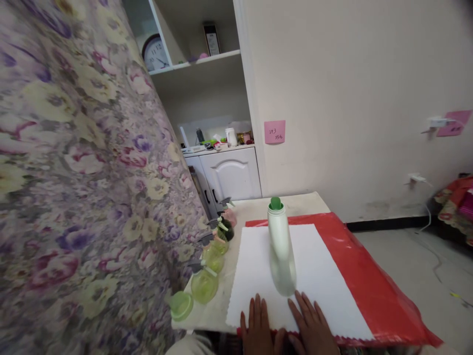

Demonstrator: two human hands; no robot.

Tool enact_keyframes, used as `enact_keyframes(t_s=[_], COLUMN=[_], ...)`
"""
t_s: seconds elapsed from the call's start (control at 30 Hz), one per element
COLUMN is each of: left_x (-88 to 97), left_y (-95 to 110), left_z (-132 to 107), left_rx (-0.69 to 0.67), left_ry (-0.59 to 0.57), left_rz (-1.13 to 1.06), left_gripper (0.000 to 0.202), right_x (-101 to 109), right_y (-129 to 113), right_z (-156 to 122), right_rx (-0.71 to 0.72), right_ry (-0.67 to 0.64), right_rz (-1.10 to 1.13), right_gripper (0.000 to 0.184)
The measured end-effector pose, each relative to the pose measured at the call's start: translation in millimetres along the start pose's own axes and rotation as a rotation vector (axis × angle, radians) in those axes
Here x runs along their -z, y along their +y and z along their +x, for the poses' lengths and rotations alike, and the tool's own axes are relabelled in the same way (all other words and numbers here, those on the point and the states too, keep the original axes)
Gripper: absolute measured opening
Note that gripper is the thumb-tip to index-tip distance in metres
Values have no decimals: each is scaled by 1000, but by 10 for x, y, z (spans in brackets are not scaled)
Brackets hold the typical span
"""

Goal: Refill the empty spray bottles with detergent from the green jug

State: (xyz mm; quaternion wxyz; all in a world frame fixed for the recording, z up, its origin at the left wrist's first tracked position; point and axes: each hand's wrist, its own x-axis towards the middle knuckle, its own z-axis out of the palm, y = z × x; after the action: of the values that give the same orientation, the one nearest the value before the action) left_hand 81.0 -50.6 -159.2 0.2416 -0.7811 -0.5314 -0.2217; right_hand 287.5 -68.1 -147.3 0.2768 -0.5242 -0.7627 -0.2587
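Observation:
My left hand [256,323] lies flat, fingers stretched out, on the near edge of a white sheet [254,266]. Beside it, my right hand [310,318] also rests flat with its fingers apart, its fingertips close to the base of a pale green bottle [281,251]. Neither hand holds anything. The bottle stands upright on the sheet without a cap, and a green pouring spout [275,203] shows in its neck. Beneath the sheet is a red plastic cover [354,261] that reaches past it on the right.
Several spray bottles [204,286] line the table's left side, with a light green round container [181,305] at the near left corner. A floral curtain [92,197] hangs close on the left. Behind the table are a white cabinet [232,172] and a wall with a pink note [274,132].

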Motion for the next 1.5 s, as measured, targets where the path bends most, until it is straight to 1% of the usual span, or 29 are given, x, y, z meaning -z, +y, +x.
enact_keyframes(t_s=[0.1, 0.17, 0.27, 0.4, 0.47, 0.63, 0.87, 1.0, 1.13, 1.23, 1.33, 1.43, 1.5], left_x=[27, 64, 143, 249, 286, 338, 401, 397, 346, 286, 226, 199, 211], left_y=[93, 153, 200, 204, 200, 192, 190, 185, 182, 187, 191, 199, 211], left_z=[-36, -51, -44, -11, -6, -38, -54, -52, -70, -111, -165, -193, -189], left_rx=[105, 147, 153, 153, 151, 203, 215, 250, 266, 250, 211, 184, 186], left_ry=[-17, -43, -91, -148, -172, -215, -270, -302, -313, -320, -285, -217, -197], left_rz=[-10, -15, -19, -11, -8, -11, -31, -57, -79, -57, -3, 35, 50], left_gripper=[62, 64, 68, 73, 73, 71, 73, 69, 67, 67, 71, 70, 69], right_x=[3, 4, 16, 49, 55, 37, 29, -2, -59, -107, -150, -164, -149], right_y=[-6, -11, -11, 1, 2, -21, -21, 10, 9, -4, -22, -42, -53], right_z=[-13, -28, -52, -68, -66, -70, -97, -109, -157, -218, -267, -278, -272], right_rx=[-19, -33, -34, -24, -27, -55, -68, -55, -87, 7, 93, 117, 114], right_ry=[-15, -24, -43, -105, -115, -107, -148, -164, -143, -111, -54, -28, -36], right_rz=[23, 39, 63, 79, 81, 102, 137, 152, 152, 157, 133, 93, 86], right_gripper=[57, 58, 61, 61, 62, 61, 60, 58, 62, 69, 78, 81, 81])
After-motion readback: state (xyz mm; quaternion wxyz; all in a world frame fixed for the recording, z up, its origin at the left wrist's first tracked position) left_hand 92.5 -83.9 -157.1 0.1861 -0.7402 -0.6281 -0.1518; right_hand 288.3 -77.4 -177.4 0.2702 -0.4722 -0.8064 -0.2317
